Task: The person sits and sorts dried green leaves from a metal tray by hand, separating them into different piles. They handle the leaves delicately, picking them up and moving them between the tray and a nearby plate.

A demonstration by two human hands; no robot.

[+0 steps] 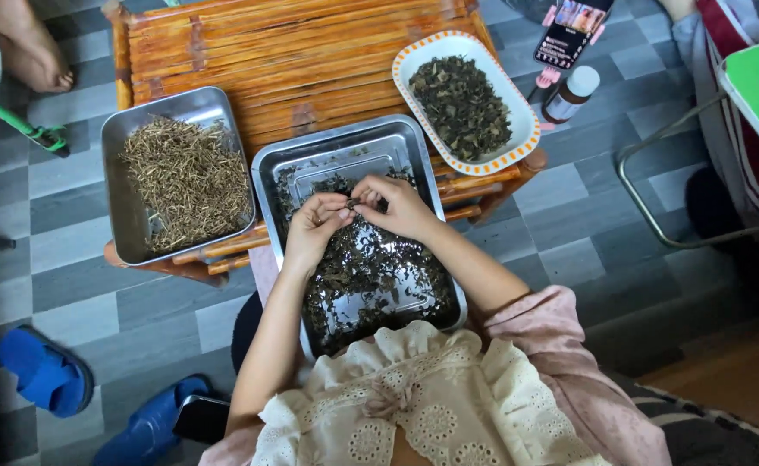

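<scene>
A low wooden table [293,52] holds a metal tray [269,173] full of dark dried leaves [371,267]. Over it, the left hand [310,231] and right hand [397,205] meet, fingers pinched shut on one small leaf bit [354,203] between them.

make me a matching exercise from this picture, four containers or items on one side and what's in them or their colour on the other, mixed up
Things:
1. left steel tray
2. middle steel tray
3. oval dish with orange-patterned rim
4. sandals on the floor

Descriptions:
A. blue
B. dark dried leaves, with both hands working over it
C. pale thin stems
D. dark dried leaves, no hands near it

Pairs: 1-C, 2-B, 3-D, 4-A
</scene>
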